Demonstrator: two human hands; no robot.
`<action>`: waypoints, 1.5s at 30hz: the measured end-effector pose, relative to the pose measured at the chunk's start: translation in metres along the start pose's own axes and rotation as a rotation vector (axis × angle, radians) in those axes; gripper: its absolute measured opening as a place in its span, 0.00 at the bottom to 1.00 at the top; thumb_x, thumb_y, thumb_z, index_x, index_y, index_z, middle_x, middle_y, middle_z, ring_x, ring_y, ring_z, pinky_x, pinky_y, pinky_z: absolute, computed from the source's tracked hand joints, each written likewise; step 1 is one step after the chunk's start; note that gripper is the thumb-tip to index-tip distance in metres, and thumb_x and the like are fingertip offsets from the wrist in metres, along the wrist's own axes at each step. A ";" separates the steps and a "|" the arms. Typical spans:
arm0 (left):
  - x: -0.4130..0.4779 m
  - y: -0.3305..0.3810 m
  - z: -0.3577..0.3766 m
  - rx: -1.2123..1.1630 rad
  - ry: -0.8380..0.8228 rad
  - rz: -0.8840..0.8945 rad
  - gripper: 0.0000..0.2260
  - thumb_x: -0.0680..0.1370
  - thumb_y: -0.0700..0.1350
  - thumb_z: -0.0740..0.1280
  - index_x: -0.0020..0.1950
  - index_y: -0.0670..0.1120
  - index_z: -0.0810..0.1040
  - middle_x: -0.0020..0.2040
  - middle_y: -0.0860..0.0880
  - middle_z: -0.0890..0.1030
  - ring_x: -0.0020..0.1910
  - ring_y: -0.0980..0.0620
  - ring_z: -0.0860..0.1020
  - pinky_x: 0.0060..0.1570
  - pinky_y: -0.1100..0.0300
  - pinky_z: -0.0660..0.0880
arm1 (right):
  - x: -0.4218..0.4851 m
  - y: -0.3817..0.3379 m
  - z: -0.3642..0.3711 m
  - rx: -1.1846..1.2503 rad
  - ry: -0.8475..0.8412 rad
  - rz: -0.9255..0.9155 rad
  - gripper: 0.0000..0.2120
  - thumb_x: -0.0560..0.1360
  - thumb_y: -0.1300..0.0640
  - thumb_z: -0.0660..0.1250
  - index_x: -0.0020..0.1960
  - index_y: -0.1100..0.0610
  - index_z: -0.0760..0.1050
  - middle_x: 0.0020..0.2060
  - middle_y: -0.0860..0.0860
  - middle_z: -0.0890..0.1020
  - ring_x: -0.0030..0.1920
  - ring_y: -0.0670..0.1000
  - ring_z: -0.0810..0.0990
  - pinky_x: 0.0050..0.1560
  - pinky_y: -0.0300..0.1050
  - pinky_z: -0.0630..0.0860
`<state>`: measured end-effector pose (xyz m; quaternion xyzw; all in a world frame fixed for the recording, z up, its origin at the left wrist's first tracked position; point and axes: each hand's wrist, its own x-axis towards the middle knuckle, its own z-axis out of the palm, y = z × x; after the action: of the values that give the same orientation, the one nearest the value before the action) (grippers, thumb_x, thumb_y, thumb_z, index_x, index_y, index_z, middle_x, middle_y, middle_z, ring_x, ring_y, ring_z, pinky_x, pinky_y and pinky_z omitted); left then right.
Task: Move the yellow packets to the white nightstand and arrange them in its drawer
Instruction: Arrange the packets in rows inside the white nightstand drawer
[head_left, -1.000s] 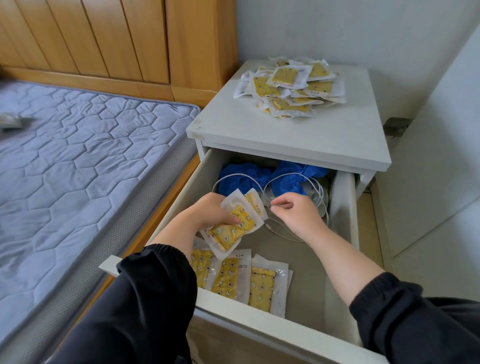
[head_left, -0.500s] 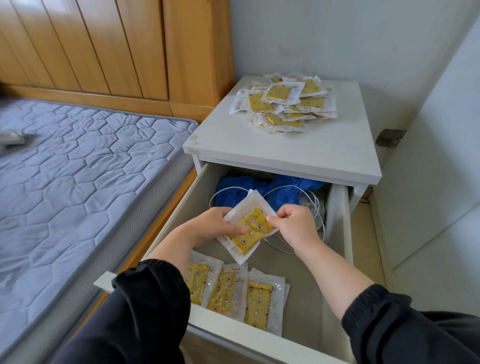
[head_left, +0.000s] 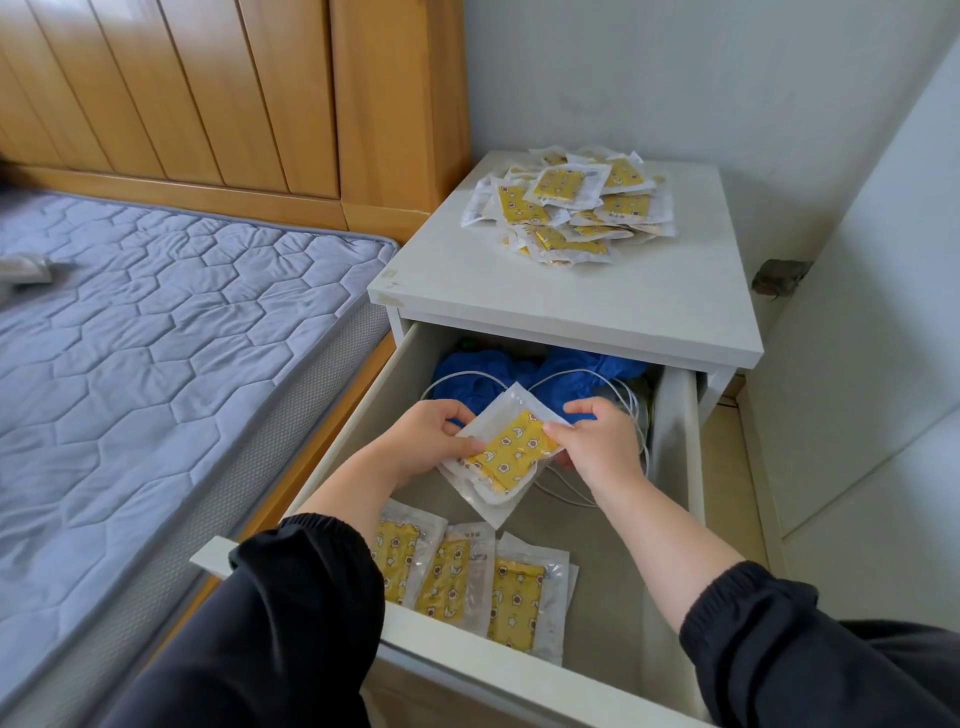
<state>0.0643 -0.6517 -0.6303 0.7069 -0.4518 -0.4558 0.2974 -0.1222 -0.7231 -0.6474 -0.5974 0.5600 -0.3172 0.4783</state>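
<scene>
1. Over the open drawer (head_left: 670, 467), the held packets (head_left: 506, 452) hang between both hands, long axis slanting near-left to far-right.
2. The left hand (head_left: 431, 441) pinches the left edge and the right hand (head_left: 597, 447) pinches the right corner, forearms reaching in.
3. The row of three packets (head_left: 467, 577) lies below, toward the front. The bare floor to its right is nearer the right hand.
4. A pile (head_left: 566, 208) waits on the nightstand's tabletop (head_left: 571, 301).

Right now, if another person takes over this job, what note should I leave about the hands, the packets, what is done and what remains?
Left hand and right hand both grip the held packets above the open drawer.
Done: row of three packets lies at the drawer's front.
Left: set the held ones down, then move the pile from the nightstand top.
Blue cloth and white cable lie at the back.
</scene>
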 end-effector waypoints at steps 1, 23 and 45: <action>-0.001 0.000 0.001 0.035 -0.005 0.016 0.05 0.75 0.40 0.71 0.49 0.47 0.77 0.46 0.47 0.85 0.45 0.51 0.84 0.53 0.51 0.80 | 0.001 0.000 -0.001 -0.043 -0.051 -0.017 0.12 0.72 0.58 0.72 0.54 0.55 0.76 0.48 0.52 0.80 0.45 0.51 0.81 0.47 0.47 0.80; 0.010 -0.020 0.013 0.635 -0.198 -0.069 0.14 0.76 0.41 0.69 0.60 0.48 0.76 0.49 0.48 0.83 0.49 0.51 0.81 0.53 0.55 0.78 | 0.006 -0.004 -0.027 -0.980 -0.601 0.054 0.16 0.71 0.55 0.73 0.54 0.62 0.75 0.50 0.56 0.80 0.49 0.55 0.80 0.49 0.47 0.78; 0.015 -0.032 0.027 0.889 -0.363 -0.113 0.21 0.77 0.45 0.68 0.69 0.51 0.71 0.65 0.49 0.74 0.63 0.48 0.73 0.64 0.54 0.69 | -0.031 0.039 0.013 -1.640 -0.754 0.128 0.41 0.69 0.48 0.75 0.74 0.56 0.57 0.68 0.54 0.68 0.66 0.58 0.70 0.60 0.54 0.73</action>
<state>0.0543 -0.6523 -0.6737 0.6980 -0.6084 -0.3498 -0.1424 -0.1298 -0.6864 -0.6829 -0.7827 0.4487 0.4256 0.0710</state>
